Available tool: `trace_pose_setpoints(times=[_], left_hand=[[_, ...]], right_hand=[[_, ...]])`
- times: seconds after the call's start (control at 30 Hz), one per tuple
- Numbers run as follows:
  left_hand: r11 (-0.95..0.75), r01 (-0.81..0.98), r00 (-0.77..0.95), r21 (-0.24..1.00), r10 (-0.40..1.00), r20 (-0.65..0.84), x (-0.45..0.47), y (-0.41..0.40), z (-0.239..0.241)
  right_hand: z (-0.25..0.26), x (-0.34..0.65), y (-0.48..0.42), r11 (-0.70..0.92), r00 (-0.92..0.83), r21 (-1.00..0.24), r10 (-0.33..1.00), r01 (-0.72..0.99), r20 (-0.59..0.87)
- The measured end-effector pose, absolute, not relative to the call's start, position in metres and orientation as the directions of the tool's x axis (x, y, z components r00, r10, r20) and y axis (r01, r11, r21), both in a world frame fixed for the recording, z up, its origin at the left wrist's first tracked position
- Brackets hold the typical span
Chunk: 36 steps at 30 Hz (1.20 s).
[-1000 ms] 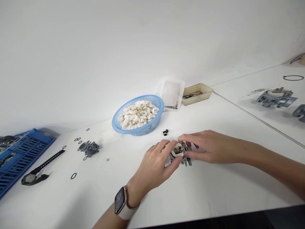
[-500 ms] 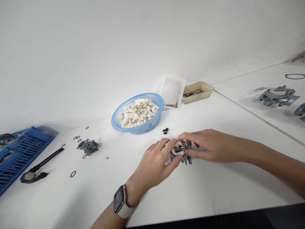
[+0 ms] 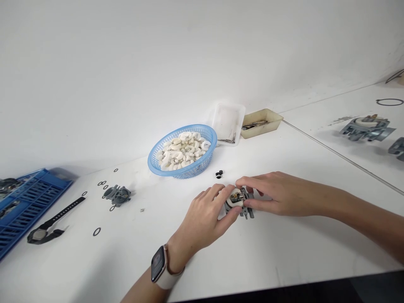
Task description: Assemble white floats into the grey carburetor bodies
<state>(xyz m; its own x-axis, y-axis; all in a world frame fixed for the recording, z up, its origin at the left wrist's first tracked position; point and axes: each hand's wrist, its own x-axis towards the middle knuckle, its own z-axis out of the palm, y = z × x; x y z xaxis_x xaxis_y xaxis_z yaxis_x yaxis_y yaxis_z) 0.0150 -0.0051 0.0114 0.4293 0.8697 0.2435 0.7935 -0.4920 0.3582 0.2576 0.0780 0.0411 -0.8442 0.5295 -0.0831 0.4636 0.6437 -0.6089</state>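
Observation:
A small grey metal carburetor body [image 3: 240,203] with a white curved piece on top rests on the white table [image 3: 284,248] between my hands. My left hand [image 3: 206,219], with a smartwatch on the wrist, pinches its left side with thumb and fingers. My right hand [image 3: 273,193] grips its right side, fingers curled over the top. A blue basket [image 3: 210,145] of several white curved pieces stands just beyond. Two tiny black parts [image 3: 219,174] lie between the basket and my hands.
Another grey carburetor body [image 3: 116,195] lies to the left among loose black O-rings [image 3: 97,231]. A black wristwatch [image 3: 52,225] and a blue crate [image 3: 28,202] sit far left. A clear tray [image 3: 227,119] and a beige tray [image 3: 261,122] stand behind the basket. More grey bodies [image 3: 366,127] lie at right.

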Motion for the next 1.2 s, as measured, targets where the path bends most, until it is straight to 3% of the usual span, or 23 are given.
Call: trace_pose_setpoints(times=[1.2], left_hand=[[-0.496, 0.787, 0.431, 0.367, 0.867, 0.249, 0.0149, -0.0061, 0.0110]], right_hand=[[0.0387, 0.2574, 0.0788, 0.644, -0.843, -0.612, 0.534, 0.460, -0.072]])
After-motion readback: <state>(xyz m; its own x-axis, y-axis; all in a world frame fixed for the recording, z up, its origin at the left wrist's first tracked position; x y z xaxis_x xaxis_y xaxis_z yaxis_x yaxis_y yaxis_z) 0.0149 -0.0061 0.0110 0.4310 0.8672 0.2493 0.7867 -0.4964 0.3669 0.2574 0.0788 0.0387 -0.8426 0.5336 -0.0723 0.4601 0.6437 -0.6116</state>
